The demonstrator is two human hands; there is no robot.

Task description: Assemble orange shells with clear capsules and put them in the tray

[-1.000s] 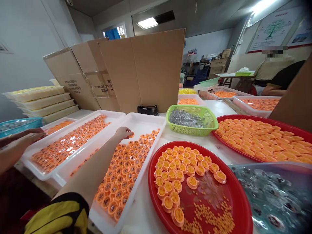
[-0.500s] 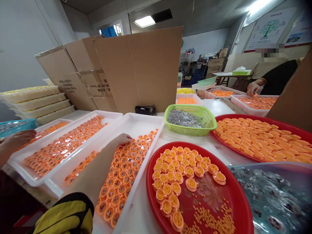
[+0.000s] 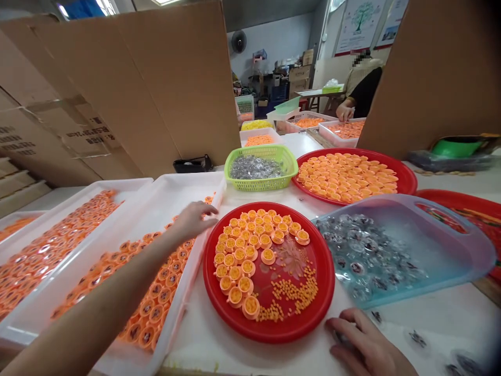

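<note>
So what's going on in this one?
A person's left hand, apparently holding nothing, is over the edge of a white tray of orange pieces. The right hand curls over something unclear beside a round red tray holding small orange cups and loose beads. Farther off, another person's hand is at another tray.

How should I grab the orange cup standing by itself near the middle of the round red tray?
Probably best to pinch opposite sides of the orange cup's upper rim, coming from above and slightly from the picture's right. It stands upright on its saucer-like base, leaving the rim exposed; neighbouring cups crowd its left, while the red tray has no cup immediately to its right.
</note>
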